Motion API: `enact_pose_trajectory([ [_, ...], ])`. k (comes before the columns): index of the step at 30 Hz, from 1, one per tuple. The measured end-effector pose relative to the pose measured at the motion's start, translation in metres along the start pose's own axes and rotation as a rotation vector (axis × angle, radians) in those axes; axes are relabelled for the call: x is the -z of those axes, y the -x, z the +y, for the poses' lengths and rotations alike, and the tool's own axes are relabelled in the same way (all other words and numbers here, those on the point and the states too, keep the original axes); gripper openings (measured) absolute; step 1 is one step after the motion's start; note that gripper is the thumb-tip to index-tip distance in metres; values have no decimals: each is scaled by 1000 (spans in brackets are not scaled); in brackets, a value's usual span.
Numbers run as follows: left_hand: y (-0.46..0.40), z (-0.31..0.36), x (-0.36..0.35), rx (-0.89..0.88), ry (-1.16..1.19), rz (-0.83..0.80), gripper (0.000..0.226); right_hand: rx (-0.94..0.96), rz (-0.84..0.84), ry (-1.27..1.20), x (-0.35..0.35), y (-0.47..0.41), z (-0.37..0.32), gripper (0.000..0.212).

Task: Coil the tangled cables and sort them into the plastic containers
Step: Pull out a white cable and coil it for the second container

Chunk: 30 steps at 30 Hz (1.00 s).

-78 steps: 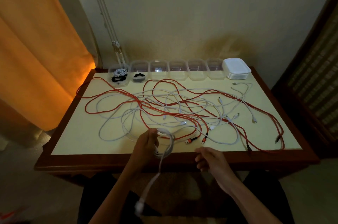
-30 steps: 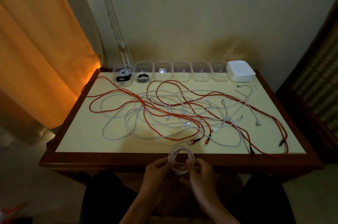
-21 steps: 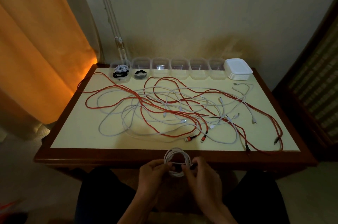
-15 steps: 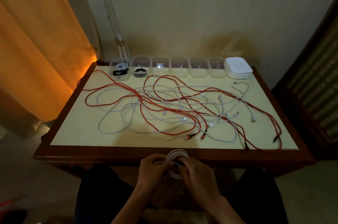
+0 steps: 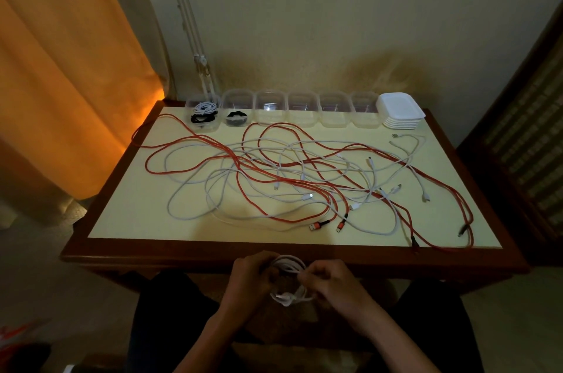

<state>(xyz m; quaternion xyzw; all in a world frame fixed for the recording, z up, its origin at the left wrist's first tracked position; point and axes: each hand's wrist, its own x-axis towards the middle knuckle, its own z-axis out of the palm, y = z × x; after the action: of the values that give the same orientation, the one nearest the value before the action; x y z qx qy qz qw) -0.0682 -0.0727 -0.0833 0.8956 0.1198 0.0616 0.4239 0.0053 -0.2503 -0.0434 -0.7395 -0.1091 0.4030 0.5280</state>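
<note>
White coiled cable (image 5: 288, 279), below the near table edge (image 5: 213, 254), gripped by left hand (image 5: 251, 279) and right hand (image 5: 327, 279), fingers curled round its loops; coil being secured, next likely carried over the tangle (image 5: 304, 181) to an empty container (image 5: 271, 110) at the far edge.

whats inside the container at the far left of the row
The leftmost container holds two coiled cables: a white coil towards the back and a black coil in front of it. Whether anything lies beneath them is hidden by the coils.
</note>
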Motion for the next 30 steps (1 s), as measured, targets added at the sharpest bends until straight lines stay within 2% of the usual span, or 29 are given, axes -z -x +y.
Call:
enact_pose_trajectory([
  [5, -6, 1, 2, -43, -112, -102, 33, -7, -54, 82, 9, -4, -8, 28],
  [10, -15, -1, 16, -62, -43, -194, 38, 321, 118, 371, 9, -12, 1, 9],
  [14, -16, 1, 22, -69, 69, -222, 40, 466, 210, 364, 4, -13, 17, 10],
  [16, -18, 5, 23, -70, 108, -205, 38, 479, 283, 304, -2, -11, 23, 14],
  [20, -20, 8, 16, -62, 114, -181, 32, 281, 311, 105, -10, -5, 25, 18],
  [25, -15, 12, -2, -12, -66, -94, 23, -73, 124, -329, -11, 3, 13, 21],
  [27, -12, 15, -6, -17, -113, -103, 18, -121, 76, -323, -10, 4, 12, 17],
  [30, -10, 10, -11, -75, -161, -110, 26, -213, 6, -251, -7, 1, 10, 17],
])
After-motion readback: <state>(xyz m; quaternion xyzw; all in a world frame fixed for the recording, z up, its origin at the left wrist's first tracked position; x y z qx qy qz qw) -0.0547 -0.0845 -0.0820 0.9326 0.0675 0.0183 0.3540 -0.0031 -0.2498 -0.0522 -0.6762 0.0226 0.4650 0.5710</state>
